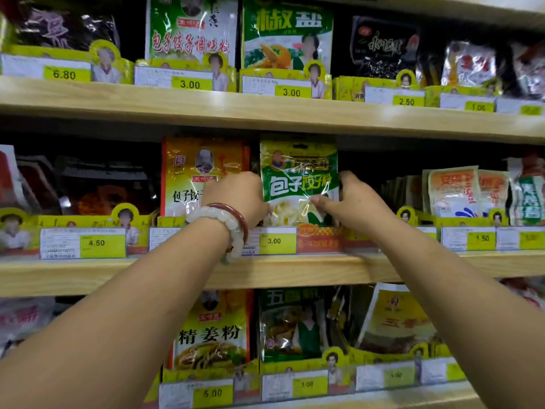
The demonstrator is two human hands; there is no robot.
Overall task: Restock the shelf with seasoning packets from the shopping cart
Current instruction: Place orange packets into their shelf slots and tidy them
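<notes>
- Green seasoning packet point(299, 184): stands upright on the middle shelf point(295, 271), long axis vertical, printed face toward the camera. Large white characters read 包子饺子料; a small portrait logo sits at its top left. Its foot is tucked behind the yellow tray front, just above a price tag point(272, 241) reading 3.00.
- Left hand point(236, 199): fingers closed on the packet's left edge, thumb tip on its lower face. Two bracelets point(224, 221) ring the wrist, one pale beaded, one dark red.
- Right hand point(352, 202): fingers curled round the packet's right edge, thumb pressed to the front. Both hands are clamped on the same packet.
- Neighbouring packet point(191, 178), immediately left: yellow and orange, upright, legible text 包子饺; the rest is hidden by the left hand.
- Top shelf: two green packets upright, one reading 包子饺子调味粉 point(191, 33), one reading 椒盐 point(287, 36). Tags along this shelf read 6.80, 3.00, 3.00, 2.50; the next is blurred.
- Middle shelf tags: 4.50 at left, 1.50 at right.
- Bottom shelf: yellow packet point(211, 332) reading 精姜粉, tag 5.00; green packet point(290, 323) beside it, tag 3.00.
- Three shelf levels are visible; the shopping cart is out of view.
</notes>
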